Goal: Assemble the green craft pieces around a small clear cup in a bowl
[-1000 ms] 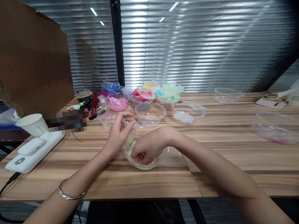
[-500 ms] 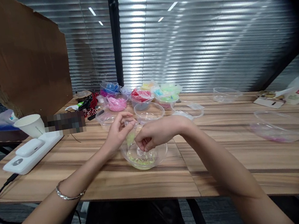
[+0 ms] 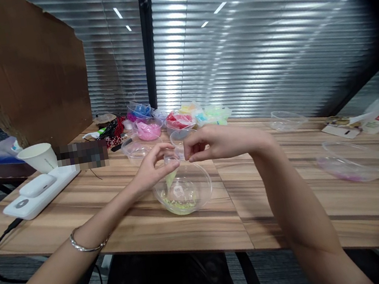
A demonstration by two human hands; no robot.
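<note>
In the head view, my left hand (image 3: 153,165) is closed, thumb and fingers pinching a small clear plastic bag (image 3: 170,177) with yellow-green material in its lower part. The bag hangs over a clear round bowl (image 3: 202,191). Yellow-green bits (image 3: 182,204) lie in the bottom of that bowl. Just right of the bag's upper edge, my right hand (image 3: 207,143) is bent down with its fingertips pinched together. What those fingertips hold, if anything, is too small to make out.
Behind my hands are clear bowls with pink (image 3: 147,129), red (image 3: 179,120) and blue material (image 3: 140,110). A paper cup (image 3: 39,157) and white power strip (image 3: 42,191) stand left, before a cardboard sheet (image 3: 27,71). More clear containers (image 3: 348,167) lie right.
My right hand has risen out of the bowl and moved right and up, to beside the bag's top. My left hand has shifted slightly right with the bag.
</note>
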